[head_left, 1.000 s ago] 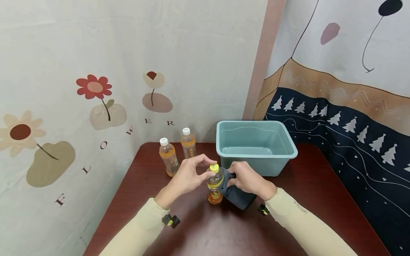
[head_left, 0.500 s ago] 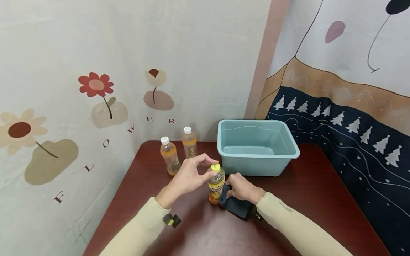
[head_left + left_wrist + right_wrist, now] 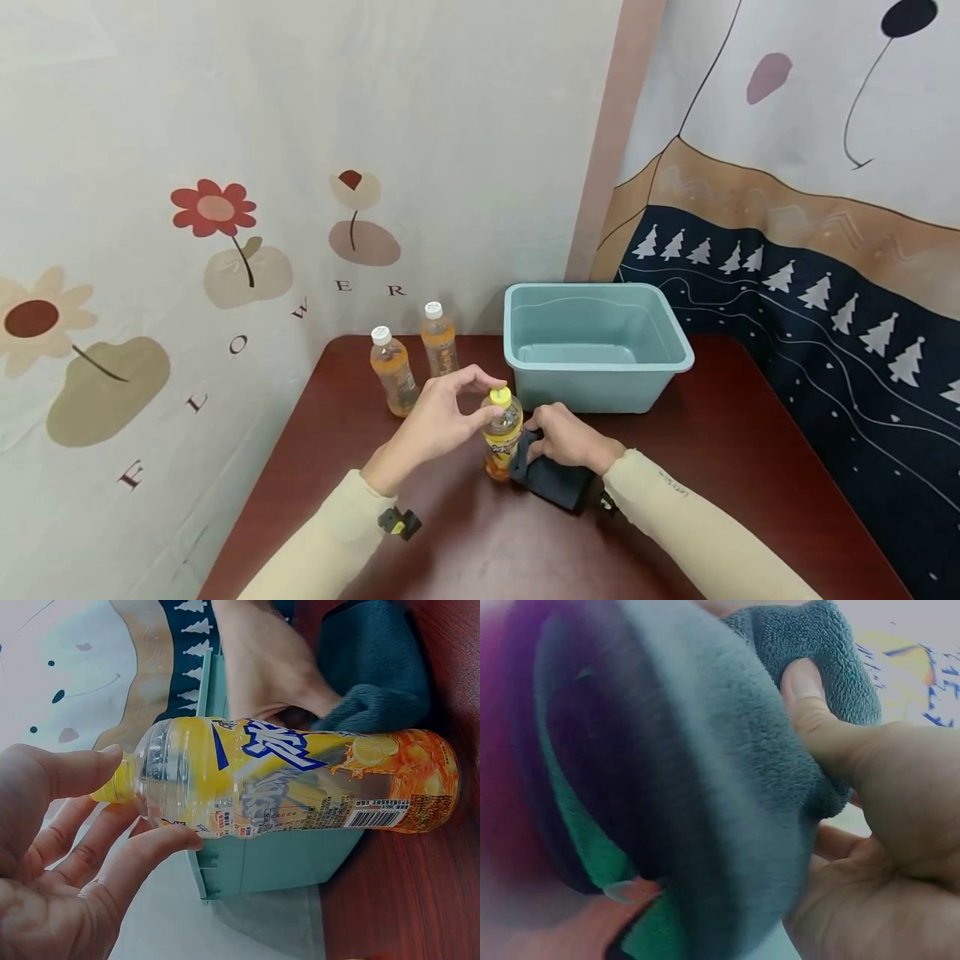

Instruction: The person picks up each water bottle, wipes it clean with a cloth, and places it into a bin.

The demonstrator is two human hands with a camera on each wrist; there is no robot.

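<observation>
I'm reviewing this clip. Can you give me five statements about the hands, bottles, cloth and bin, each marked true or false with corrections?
1. The left hand holds the yellow-capped bottle near its top. True.
2. The right hand grips a white-capped bottle. False: the right hand pinches the dark cloth.
3. Two white-capped bottles stand on the table. True.
4. The bin is bright red. False: the bin is pale blue-green.
5. The yellow-capped bottle is upright. True.
</observation>
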